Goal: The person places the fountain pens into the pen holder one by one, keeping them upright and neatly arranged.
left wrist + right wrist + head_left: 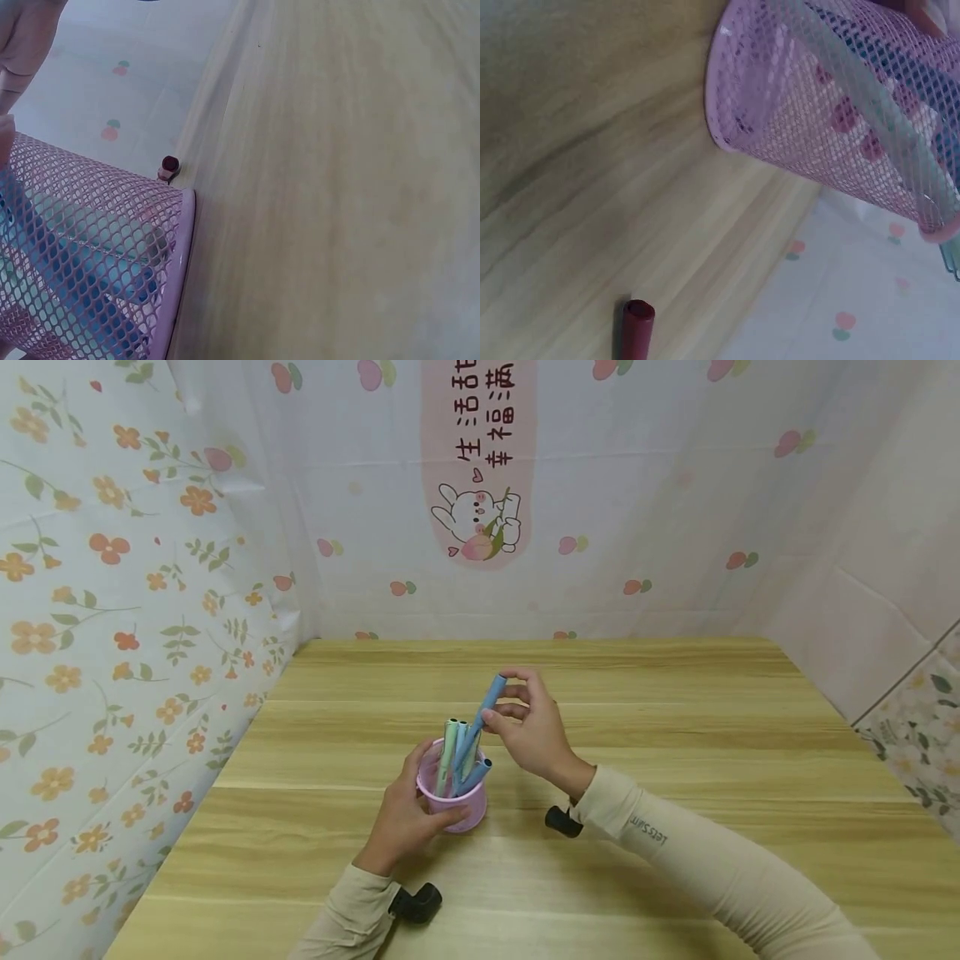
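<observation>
A pink mesh pen cup (467, 814) stands on the table with several blue and green pens in it. My left hand (408, 818) grips the cup from the left, its thumb along the front. My right hand (534, 727) pinches a blue pen (491, 695) between thumb and fingers; this pen leans to the right, its lower part down among the others. Another blue pen (476, 775) slants low over the cup's right rim. A pale green pen (447, 747) stands nearly upright. Through the mesh cup (795, 127), the right wrist view shows a green pen (885, 112).
A dark red tube-shaped thing (636, 330) lies on the wooden table (675, 727), seen in both wrist views but not in the head view. Patterned cloth (637, 510) hangs behind the table's far edge, with a floral one (112, 652) on the left.
</observation>
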The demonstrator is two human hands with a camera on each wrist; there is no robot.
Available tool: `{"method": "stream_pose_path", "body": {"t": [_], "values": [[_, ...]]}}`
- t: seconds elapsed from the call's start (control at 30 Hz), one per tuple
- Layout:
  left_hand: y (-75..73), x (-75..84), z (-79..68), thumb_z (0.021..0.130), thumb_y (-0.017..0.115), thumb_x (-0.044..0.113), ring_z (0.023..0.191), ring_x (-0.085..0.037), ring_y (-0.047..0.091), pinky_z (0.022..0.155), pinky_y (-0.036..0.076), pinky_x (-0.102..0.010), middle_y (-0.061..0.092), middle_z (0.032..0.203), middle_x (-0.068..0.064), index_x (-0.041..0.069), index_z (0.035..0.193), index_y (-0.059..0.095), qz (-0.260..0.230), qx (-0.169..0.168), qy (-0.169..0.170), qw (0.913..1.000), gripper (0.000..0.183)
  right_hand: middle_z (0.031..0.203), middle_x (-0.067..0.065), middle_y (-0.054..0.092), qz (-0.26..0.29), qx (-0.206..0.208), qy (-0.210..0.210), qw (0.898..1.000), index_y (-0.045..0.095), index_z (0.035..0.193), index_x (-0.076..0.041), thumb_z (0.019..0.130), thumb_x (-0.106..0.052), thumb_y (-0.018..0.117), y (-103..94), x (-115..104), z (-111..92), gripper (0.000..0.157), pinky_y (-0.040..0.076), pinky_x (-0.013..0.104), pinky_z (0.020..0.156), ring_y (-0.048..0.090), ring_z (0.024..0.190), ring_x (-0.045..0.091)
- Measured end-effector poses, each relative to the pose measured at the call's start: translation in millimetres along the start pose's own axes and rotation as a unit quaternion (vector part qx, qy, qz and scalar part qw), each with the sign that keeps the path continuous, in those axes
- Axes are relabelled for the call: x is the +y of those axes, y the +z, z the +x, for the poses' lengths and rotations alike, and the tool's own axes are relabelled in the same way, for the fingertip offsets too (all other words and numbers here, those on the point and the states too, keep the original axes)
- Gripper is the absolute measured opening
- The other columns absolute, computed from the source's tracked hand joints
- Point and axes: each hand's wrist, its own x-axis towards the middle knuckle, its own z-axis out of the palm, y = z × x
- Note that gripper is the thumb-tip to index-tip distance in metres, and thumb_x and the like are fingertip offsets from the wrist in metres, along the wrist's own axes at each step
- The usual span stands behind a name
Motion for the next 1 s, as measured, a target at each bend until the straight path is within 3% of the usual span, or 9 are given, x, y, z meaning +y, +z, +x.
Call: {"method": "stream_pose_path", "body": {"t": [0.2,0.37,0.63,0.8,1.0], "values": [[0.1,0.4,-0.1,0.062,0.092,0.016,0.113,-0.033,0.056,0.092,0.046,-0.052,0.057,0.128,-0.016,0.01,0.145,0.035,-0.001,-0.001,-0.004,1.0,0.101,0.116,0.017,0.064,-0.092,-0.011,0.004,0.996,0.063,0.112,0.002,0.095,-0.01,0.062,-4.3,7.2,-0.8,0.022,0.052,0.046,0.088,0.062,0.109,0.031],[0.2,0.1,0.0,0.061,0.092,0.015,0.114,-0.034,0.056,0.093,0.046,-0.052,0.056,0.129,-0.018,0.007,0.145,0.035,-0.003,0.001,-0.005,1.0,0.102,0.117,0.014,0.064,-0.101,-0.013,0.048,0.994,0.063,0.115,0.0,0.097,-0.013,0.058,-11.0,14.7,3.6,0.022,0.051,0.047,0.089,0.061,0.109,0.031],[0.2,0.3,0.9,0.061,0.092,0.018,0.113,-0.033,0.056,0.092,0.046,-0.052,0.057,0.128,-0.017,0.007,0.145,0.036,0.006,-0.001,-0.004,1.0,0.101,0.122,0.021,0.061,-0.086,-0.026,0.113,0.99,0.057,0.126,0.002,0.097,-0.008,0.057,-23.6,32.1,13.9,0.031,0.055,0.036,0.081,0.063,0.104,0.034],[0.2,0.2,1.2,0.061,0.092,0.017,0.114,-0.033,0.056,0.093,0.045,-0.052,0.057,0.129,-0.017,0.008,0.145,0.036,0.006,0.001,-0.012,0.9999,0.102,0.128,0.022,0.057,-0.081,-0.041,0.158,0.983,0.05,0.137,-0.002,0.096,-0.005,0.058,-32.7,40.7,18.8,0.042,0.053,0.044,0.085,0.062,0.108,0.034],[-0.2,-1.8,0.1,0.062,0.092,0.02,0.114,-0.033,0.055,0.093,0.045,-0.052,0.056,0.129,-0.017,0.007,0.145,0.035,0.006,-0.001,-0.008,1.0,0.101,0.13,0.024,0.055,-0.066,-0.023,0.217,0.974,0.046,0.14,-0.005,0.097,-0.01,0.058,-42.3,52.9,23.8,0.045,0.05,0.051,0.089,0.06,0.11,0.037]]}}
